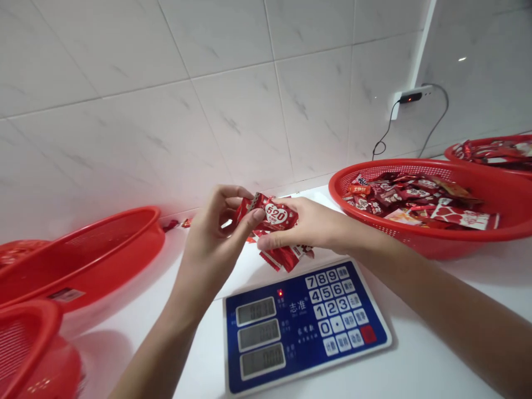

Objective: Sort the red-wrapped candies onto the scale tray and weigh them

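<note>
Several red candy packets [276, 215] are bunched between my two hands, above the far part of a digital scale [297, 332]. One packet shows "520" in a white heart. My left hand [224, 227] pinches the left end of the packets with thumb and fingers. From the right, my right hand [307, 221] is closed around the bunch, its thumb beneath the "520" packet. More red wrappers [285, 257] stick out below that thumb. The scale's blue keypad and display panel faces me with a red light lit; my hands partly hide its weighing plate.
A red basket [436, 235] of mixed candy packets stands at the right, with another filled red basket [490, 149] behind it. Red baskets [141, 233] line the left side. A few packets [177, 224] lie by the tiled wall. A power strip with a cable [411, 98] hangs on the wall.
</note>
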Available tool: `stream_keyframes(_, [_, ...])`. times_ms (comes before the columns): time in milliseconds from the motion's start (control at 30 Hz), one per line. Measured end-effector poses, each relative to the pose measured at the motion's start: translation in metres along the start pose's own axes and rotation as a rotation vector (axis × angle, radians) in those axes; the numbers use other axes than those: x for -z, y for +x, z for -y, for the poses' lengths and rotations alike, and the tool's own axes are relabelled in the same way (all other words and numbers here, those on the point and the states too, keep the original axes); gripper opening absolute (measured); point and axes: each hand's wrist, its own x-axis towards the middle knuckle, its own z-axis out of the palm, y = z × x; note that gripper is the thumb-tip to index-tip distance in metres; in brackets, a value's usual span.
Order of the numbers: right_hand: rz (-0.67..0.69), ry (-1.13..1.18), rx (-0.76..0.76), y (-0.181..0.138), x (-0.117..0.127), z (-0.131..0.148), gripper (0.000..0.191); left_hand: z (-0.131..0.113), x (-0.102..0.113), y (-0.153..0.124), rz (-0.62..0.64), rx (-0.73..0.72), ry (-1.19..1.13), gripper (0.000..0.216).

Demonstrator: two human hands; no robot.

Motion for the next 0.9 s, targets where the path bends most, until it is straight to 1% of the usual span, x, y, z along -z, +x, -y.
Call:
stream_keyframes(133, [-0.017, 0.348, -0.096, 0.008, 0.000, -0.010, 0.038, 0.008, 0.001, 0.003, -0.023, 0.051, 0.042, 0.024])
stream_keyframes(167, [-0.014, 0.411, -0.115, 0.008, 0.001, -0.010, 0.040, 0.008, 0.000, 0.002, -0.021, 0.055, 0.057, 0.026])
stream_keyframes(233, [-0.002, 0.463, -0.132, 0.007, 0.003, -0.007, 0.042, 0.006, -0.001, 0.000, 0.000, 0.039, 0.075, 0.027])
stream_keyframes(333, [-0.048, 0.429, -0.124, 0.004, 0.005, 0.002, 0.037, 0.000, 0.002, -0.001, 0.082, -0.018, 0.039, 0.021])
stream_keyframes(400, [-0.111, 0.401, -0.128, 0.004, 0.008, 0.006, 0.035, -0.002, 0.009, 0.002, 0.131, 0.002, -0.030, 0.017])
stream_keyframes(467, [-0.164, 0.351, -0.145, 0.004, 0.013, 0.007, 0.035, -0.001, 0.017, 0.006, 0.110, 0.073, -0.128, 0.017])
stream_keyframes(567, [-0.261, 0.157, -0.155, 0.004, 0.023, 0.005, 0.029, 0.005, 0.022, 0.011, 0.005, 0.184, -0.280, 0.025])
stream_keyframes(633, [-0.262, 0.050, -0.157, 0.003, 0.029, 0.003, 0.025, 0.009, 0.019, 0.011, -0.021, 0.227, -0.334, 0.028])
stream_keyframes(700, [-0.200, 0.021, -0.156, 0.002, 0.032, 0.003, 0.023, 0.011, 0.012, 0.009, -0.017, 0.237, -0.342, 0.029])
stream_keyframes(733, [-0.184, 0.013, -0.154, 0.001, 0.032, 0.004, 0.024, 0.011, 0.008, 0.007, -0.003, 0.233, -0.332, 0.029])
stream_keyframes(800, [-0.204, -0.027, -0.149, -0.001, 0.032, 0.006, 0.026, 0.010, 0.001, 0.004, 0.033, 0.213, -0.301, 0.029])
stream_keyframes(900, [-0.223, -0.069, -0.132, -0.002, 0.031, 0.008, 0.023, 0.010, -0.002, 0.001, 0.091, 0.217, -0.250, 0.030])
